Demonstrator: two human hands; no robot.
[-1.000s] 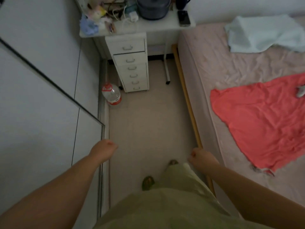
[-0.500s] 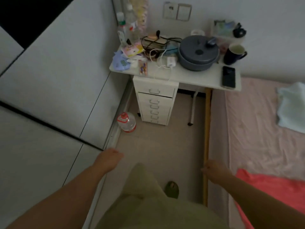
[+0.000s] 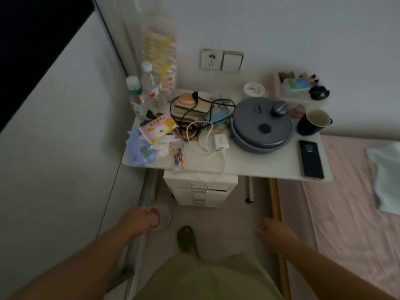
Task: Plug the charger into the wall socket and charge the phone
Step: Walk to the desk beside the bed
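Bed (image 3: 346, 213), pink sheet, right of frame. White worktop (image 3: 259, 165) against the wall, over a drawer unit (image 3: 201, 191). Grey lidded pot (image 3: 263, 124) at centre-right of worktop. Dark mug (image 3: 313, 121) beside pot. Phone (image 3: 311, 158), dark, flat at right front edge. Socket (image 3: 211, 59) on wall above worktop, nothing plugged in. Charger (image 3: 221, 141), white, just left of pot, its cable looping over the front edge. Left hand (image 3: 138, 221) and right hand (image 3: 275, 232) low before the worktop, holding nothing; fingers loosely curled, grip slack.
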